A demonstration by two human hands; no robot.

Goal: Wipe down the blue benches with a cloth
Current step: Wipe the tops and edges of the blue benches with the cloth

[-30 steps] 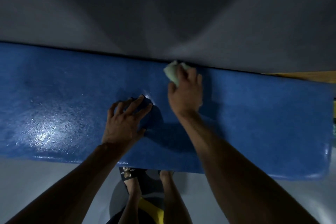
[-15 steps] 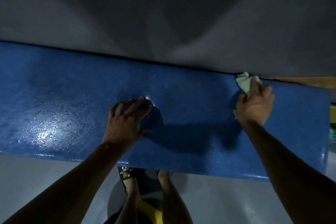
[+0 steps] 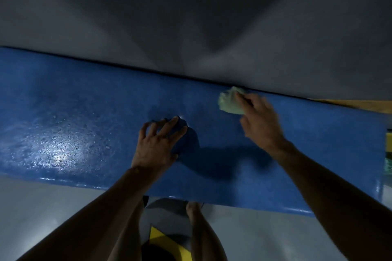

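Plainly the wiping is under way but not finished, as far as one view can show; at the left the blue surface (image 3: 63, 133) shines wet and beaded under a glare of light, which I take for ground already covered; toward the right the same surface looks duller and drier, so that stretch, out to the rounded right end, probably remains, along with any other benches, none of which is in view. Near the middle the left hand (image 3: 158, 144) rests on the surface with its fingers spread and bent at the tips, holding nothing, seemingly as a brace; to its right the right hand (image 3: 259, 121) is blurred, its grip closed on a pale green cloth (image 3: 230, 100) bunched under the fingers; the cloth sits on the surface right at the far edge, where the blue meets the grey wall (image 3: 191, 17).

As for the room, it is dim; the surface is textured and its near edge is glossy; below it lies a pale grey floor (image 3: 42, 207), with the person's legs and something yellow between them; at the far right a strip of wood (image 3: 360, 105) shows beyond the far edge, and some green and yellow thing past the end is too small to name.
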